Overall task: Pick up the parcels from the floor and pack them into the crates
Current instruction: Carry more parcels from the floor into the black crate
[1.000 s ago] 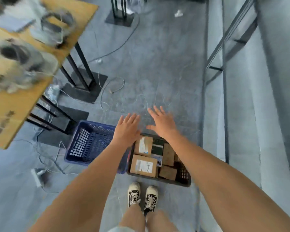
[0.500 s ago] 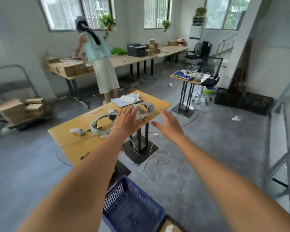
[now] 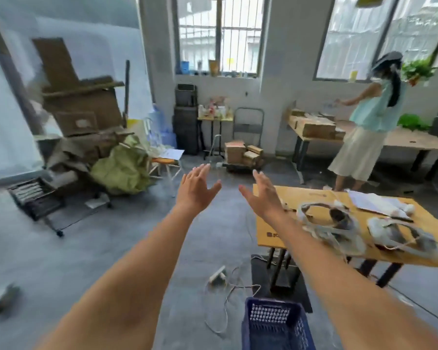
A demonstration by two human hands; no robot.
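- Parcels: none on the floor near the person; brown boxes point(image 3: 243, 153) piled by the far wall, on a low cart I think (blurry), may be parcels.
- Blue crate point(image 3: 276, 324) on the floor at the person's feet, bottom edge; what shows of it looks empty, prob. waiting to be filled.
- Left hand point(image 3: 196, 192) & right hand point(image 3: 263, 195) both out front, fingers spread, holding nothing – free for a pickup.
- Tabletop point(image 3: 268, 223) to the right, yellow, w/ headsets point(image 3: 339, 221) & papers.
- Grey concrete floor, loose cables, cardboard heap far left, barred windows, another person at a long bench.
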